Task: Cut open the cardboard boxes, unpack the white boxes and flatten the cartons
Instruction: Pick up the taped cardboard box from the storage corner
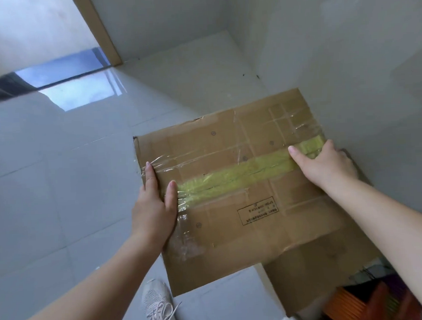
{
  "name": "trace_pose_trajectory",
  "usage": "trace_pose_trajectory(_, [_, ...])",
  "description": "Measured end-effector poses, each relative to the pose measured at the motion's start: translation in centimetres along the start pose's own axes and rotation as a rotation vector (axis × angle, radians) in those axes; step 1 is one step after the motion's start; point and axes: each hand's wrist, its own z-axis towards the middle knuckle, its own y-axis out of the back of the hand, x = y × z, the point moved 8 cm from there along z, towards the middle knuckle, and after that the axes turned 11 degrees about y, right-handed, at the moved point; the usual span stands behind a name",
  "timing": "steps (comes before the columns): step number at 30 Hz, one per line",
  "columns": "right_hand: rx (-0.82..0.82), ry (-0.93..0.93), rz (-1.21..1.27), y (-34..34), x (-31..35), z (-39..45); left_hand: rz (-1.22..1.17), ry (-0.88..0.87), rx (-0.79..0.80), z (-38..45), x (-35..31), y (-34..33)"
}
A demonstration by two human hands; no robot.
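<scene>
We start with the pale tiled floor (pixel 49 191) and the white walls meeting in a corner ahead, with a brown door frame (pixel 98 31) standing at the upper left. Over that floor we hold a flattened carton (pixel 244 219), a broad brown sheet lying nearly level in front of us and toward the right; it looks lifted rather than resting on the tiles, though we cannot be certain. A strip of yellow-green tape (pixel 244 171) runs across it from one side to the other, with clear tape wrinkled over the left part and a printed stamp near the middle. Our left hand (pixel 156 208) grasps the carton's left edge, thumb and one finger flat on top and the rest hidden beneath. Our right hand (pixel 326 164) grasps the far right edge, thumb on the tape and fingers wrapped around the side. A white sneaker (pixel 158 305) shows below, and blurred orange and purple things sit at the lower right. We judge this carton already opened, emptied and collapsed, so it needs only setting down; no white boxes or other cartons appear, so how much remains we cannot tell
</scene>
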Motion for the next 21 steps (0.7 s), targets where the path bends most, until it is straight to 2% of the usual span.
trace_pose_trajectory(11, [0.024,0.138,0.058,-1.9,22.7,0.7,-0.018,0.025,-0.163,11.4,6.4,16.0])
trace_pose_trajectory(21, [0.021,0.394,-0.029,-4.9,35.7,4.5,0.023,0.157,-0.307,18.8,11.1,22.0])
